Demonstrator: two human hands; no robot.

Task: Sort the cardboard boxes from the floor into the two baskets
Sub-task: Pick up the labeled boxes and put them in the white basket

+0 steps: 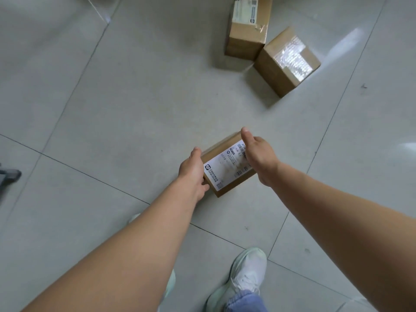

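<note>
A small cardboard box with a white shipping label [227, 167] is low over the grey tiled floor, between both hands. My left hand [193, 172] grips its left end, fingers over the far edge and thumb at the near corner. My right hand [258, 158] holds the right end with the thumb stretched along the top edge; its fingers are hidden behind the box. Two more cardboard boxes lie farther away: a labelled one [247, 30] at the top and a taped one [286, 61] touching its corner. No basket is in view.
My white shoe [245, 275] and jeans cuff stand on the tiles just below the held box. A dark grey shoe of another person [10, 175] shows at the left edge. Open tiled floor [112, 97] spreads to the left.
</note>
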